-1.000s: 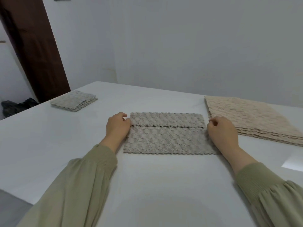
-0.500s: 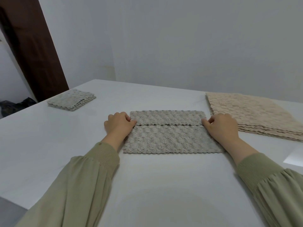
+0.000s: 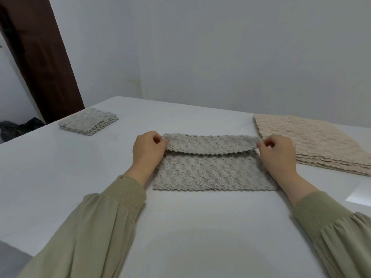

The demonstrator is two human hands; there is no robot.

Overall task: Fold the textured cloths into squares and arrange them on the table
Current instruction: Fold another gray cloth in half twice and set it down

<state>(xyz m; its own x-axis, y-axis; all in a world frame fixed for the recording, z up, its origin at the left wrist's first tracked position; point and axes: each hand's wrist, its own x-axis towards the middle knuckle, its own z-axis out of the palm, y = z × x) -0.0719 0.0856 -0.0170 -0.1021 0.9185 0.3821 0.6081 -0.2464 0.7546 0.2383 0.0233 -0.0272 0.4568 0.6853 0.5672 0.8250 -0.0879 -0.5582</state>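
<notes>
A grey textured cloth (image 3: 212, 171) lies in the middle of the white table (image 3: 70, 177), its far part folded toward me as a flap. My left hand (image 3: 147, 150) pinches the flap's left end. At the flap's right end my right hand (image 3: 278, 154) pinches it too. The flap is lifted slightly off the layer below. A stack of folded grey squares (image 3: 88, 121) sits at the far left. At the right lies a pile of unfolded beige textured cloths (image 3: 313, 143).
A white wall rises behind the table. A dark brown door frame (image 3: 40, 57) stands at the left, with a dark bag (image 3: 18, 127) on the floor beyond the table's left edge. A bright patch of light (image 3: 359, 192) falls on the table's right.
Both hands went from pressing on the fold's ends to pinching them, and the folded flap has risen a little off the cloth below.
</notes>
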